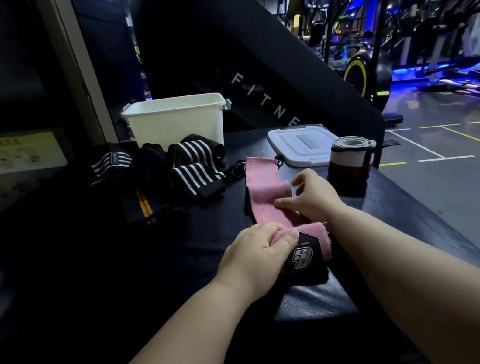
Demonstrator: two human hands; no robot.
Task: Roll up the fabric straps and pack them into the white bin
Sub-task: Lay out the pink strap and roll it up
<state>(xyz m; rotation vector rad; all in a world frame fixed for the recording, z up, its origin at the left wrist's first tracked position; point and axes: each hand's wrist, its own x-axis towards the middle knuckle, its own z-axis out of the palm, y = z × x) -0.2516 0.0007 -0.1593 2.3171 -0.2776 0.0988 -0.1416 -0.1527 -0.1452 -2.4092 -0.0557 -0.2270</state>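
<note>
The bin (177, 122) stands open at the far side, well apart from the pink strap (266, 193), which lies unrolled before me. My left hand (254, 253) pinches its near end and my right hand (309, 198) pinches its edge midway. Rolling is only starting, I judge; next comes a tight first turn.

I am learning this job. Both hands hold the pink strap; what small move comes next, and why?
Probably turn the near end over once with the left hand to start the roll: the strap lies mostly flat, unrolled, and the right hand pinches it farther along.
</note>
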